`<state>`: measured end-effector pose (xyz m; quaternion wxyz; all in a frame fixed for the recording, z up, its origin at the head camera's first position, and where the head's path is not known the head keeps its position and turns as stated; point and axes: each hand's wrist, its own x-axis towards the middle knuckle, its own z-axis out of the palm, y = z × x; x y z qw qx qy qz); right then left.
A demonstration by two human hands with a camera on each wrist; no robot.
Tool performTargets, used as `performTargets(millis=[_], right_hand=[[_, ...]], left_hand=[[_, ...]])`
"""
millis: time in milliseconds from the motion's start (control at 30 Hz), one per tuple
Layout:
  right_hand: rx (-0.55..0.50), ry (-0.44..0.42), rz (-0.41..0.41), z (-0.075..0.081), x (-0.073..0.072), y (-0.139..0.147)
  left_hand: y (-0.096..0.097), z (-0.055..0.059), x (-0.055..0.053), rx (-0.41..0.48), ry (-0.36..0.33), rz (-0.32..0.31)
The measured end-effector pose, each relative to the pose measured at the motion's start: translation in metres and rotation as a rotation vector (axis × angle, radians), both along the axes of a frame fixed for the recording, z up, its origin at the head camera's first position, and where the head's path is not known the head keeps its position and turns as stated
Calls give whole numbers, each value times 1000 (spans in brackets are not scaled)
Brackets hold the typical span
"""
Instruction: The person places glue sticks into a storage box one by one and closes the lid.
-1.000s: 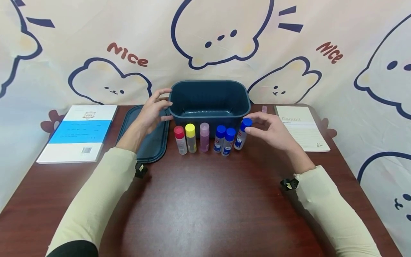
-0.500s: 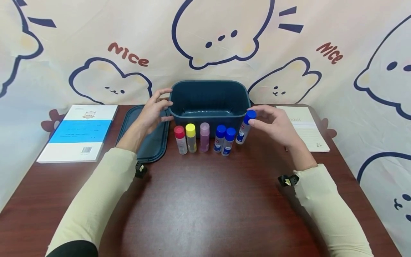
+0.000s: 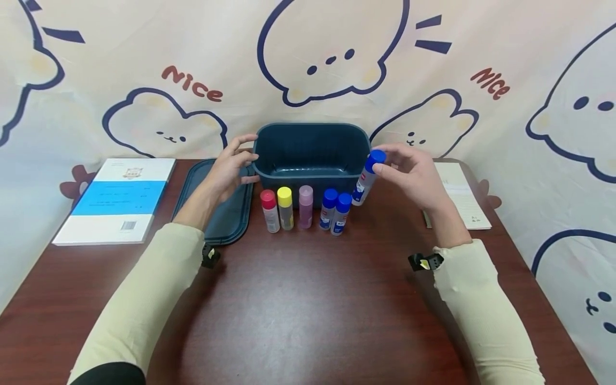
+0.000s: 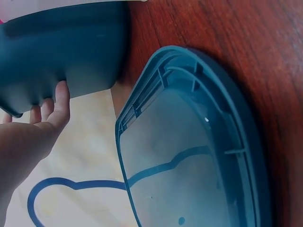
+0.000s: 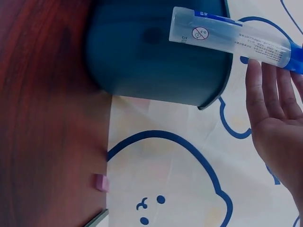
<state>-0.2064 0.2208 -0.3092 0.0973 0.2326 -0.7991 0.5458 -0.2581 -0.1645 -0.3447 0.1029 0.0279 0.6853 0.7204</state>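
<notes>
My right hand [image 3: 414, 176] pinches the blue cap of a clear bottle [image 3: 364, 181] between thumb and fingers. The bottle hangs tilted above the table, beside the right front corner of a dark teal bin [image 3: 313, 141]; in the right wrist view the bottle [image 5: 218, 35] appears in front of the bin wall [image 5: 156, 71]. My left hand [image 3: 223, 171] touches the bin's left end with loosely extended fingertips. Before the bin stand two more blue-capped bottles [image 3: 328, 211], a purple bottle [image 3: 306, 208], a yellow-capped bottle [image 3: 286, 209] and a red-capped bottle [image 3: 270, 212].
A teal lid [image 3: 226, 216] lies flat left of the bin, under my left forearm. Farther left is a white and blue book [image 3: 115, 198]. A notepad [image 3: 464, 198] lies at the right, partly behind my right hand. A small pink block [image 5: 101, 182] sits near the table's back edge.
My right hand has lifted the blue-capped bottle off the table, upward and slightly back along the bin's right front corner. My left hand and the standing bottles have stayed put.
</notes>
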Motion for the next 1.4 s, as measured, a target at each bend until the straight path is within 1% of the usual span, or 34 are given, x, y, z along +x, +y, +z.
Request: performTargets(millis=[200,433,567,833,1067,1267,1400], right_hand=[[-25,11,-16,8,4,-2],[-109,12,-7,17,5,-4],[-149,35,-14,19,4,-4],[-278,77,16,19,-1,-4],[-410,63,59,21,-3,-6],[-446,30,92,23,-4,-9],[-448,18,88,21,-4,-12]], left_hand=[[0,-1,1,5,-2,-5],[0,1,2,-7,-7,-4],[-1,1,1,-7,-8,-7],[-1,0,1,-2,-4,-3],[-1,0,0,-3,-5,-6],[-2,1,0,-4,-11,-12],[-1,1,0,-1,-12,-15]])
